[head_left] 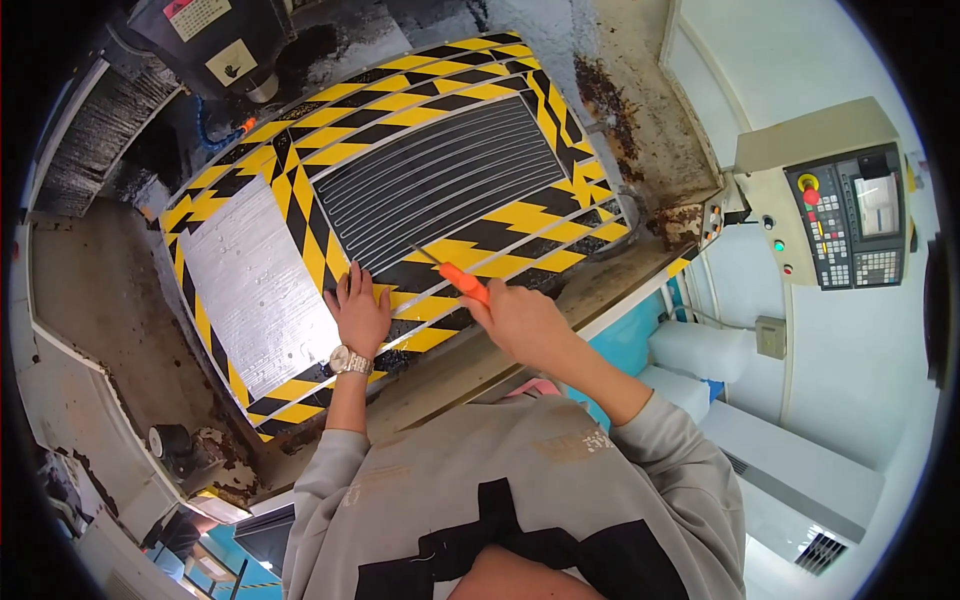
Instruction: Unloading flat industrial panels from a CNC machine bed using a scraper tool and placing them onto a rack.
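Note:
In my right hand [525, 322] is a screwdriver [462, 281] with an orange handle and a thin, straight shaft. Its tip points up and left, to the near edge of a dark panel [440, 180] crossed by long, pale, parallel strips. Whether the tip touches the panel I cannot tell. My left hand [362, 312] rests with fingers spread near the panel's lower left corner, holding nothing; a metal watch [350, 360] is on that wrist. Yellow and black striped tape [510, 228] surrounds the panel. Left of it lies a wet, silvery metal plate [255, 285].
A machine head [205, 40] with warning labels hangs at the upper left, beside a blue coolant hose [210, 138]. Rusty, stained walls [640, 120] enclose the machine bed. At right stands a control panel [845, 215] with a red knob. A ledge [480, 385] runs between me and the bed.

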